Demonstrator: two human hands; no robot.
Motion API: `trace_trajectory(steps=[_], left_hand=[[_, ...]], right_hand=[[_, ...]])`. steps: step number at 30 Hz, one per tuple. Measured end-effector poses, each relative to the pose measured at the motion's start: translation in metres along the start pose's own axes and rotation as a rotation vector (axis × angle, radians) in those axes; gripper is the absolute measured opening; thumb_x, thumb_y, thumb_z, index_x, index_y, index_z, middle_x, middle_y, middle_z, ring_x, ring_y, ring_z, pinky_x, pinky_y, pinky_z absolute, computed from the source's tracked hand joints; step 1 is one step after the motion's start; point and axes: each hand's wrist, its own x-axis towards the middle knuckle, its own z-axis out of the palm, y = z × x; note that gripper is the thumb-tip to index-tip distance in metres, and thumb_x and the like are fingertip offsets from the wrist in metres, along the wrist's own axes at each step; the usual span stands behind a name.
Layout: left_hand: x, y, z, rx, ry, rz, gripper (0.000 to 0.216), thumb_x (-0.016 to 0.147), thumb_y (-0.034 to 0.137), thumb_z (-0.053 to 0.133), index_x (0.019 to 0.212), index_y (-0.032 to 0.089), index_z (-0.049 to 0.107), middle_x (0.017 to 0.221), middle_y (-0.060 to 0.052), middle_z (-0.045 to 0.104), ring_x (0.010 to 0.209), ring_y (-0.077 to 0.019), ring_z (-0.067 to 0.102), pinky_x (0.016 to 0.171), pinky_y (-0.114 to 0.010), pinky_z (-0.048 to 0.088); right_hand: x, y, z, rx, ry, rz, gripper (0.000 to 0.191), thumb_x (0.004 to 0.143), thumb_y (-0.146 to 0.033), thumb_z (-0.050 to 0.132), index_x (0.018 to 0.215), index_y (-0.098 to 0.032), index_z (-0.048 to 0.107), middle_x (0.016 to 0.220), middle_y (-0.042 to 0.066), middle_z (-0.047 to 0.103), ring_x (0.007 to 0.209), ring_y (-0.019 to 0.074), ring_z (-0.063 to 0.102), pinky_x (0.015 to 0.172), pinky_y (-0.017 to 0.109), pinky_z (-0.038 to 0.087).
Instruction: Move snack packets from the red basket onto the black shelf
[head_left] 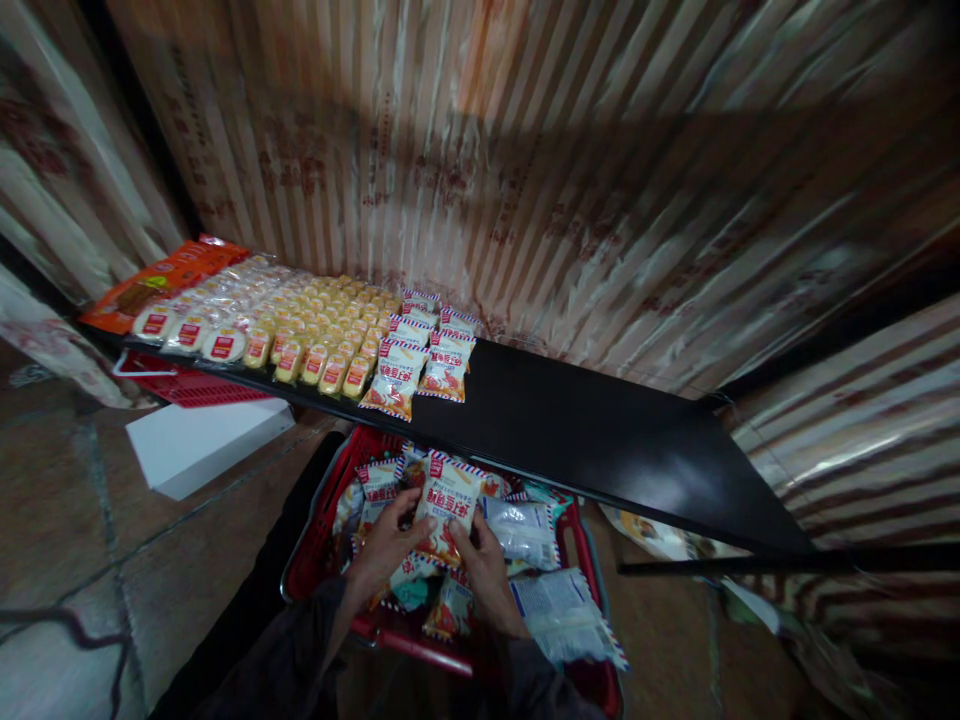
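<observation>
Clamped between left hand [396, 538] and right hand [486, 572] near the front edge of the shelf [577, 420], the snack packet [450, 497] looks light, slippery and crushable, best held gently by its sides.

Your sleeves [291, 645] are dark, loose and creased. The trouser leg [259, 570] you wear is plain black.
</observation>
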Motion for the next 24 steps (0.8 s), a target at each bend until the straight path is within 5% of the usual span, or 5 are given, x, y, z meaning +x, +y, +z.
trace_trajectory(steps=[15,24], left_hand=[[0.020,0.018,0.011,-0.038,0.023,0.085,0.051,0.073,0.044,0.068,0.114,0.016,0.057,0.117,-0.012,0.066,0.105,-0.0244,0.063,0.094,-0.038,0.048],[0.050,0.033,0.015,0.091,0.164,0.102,0.036,0.075,0.034,0.065,0.105,0.014,0.059,0.103,-0.011,0.069,0.092,-0.0214,0.066,0.083,-0.035,0.051]], right_hand=[[0.023,-0.024,-0.001,-0.045,0.071,-0.042,0.051,0.069,-0.052,0.073,0.109,-0.021,0.067,0.109,0.007,0.072,0.100,0.0295,0.066,0.090,0.045,0.051],[0.051,-0.034,0.003,-0.069,0.094,-0.131,0.043,0.072,-0.047,0.072,0.106,-0.021,0.067,0.103,0.006,0.073,0.096,0.0281,0.067,0.089,0.045,0.052]])
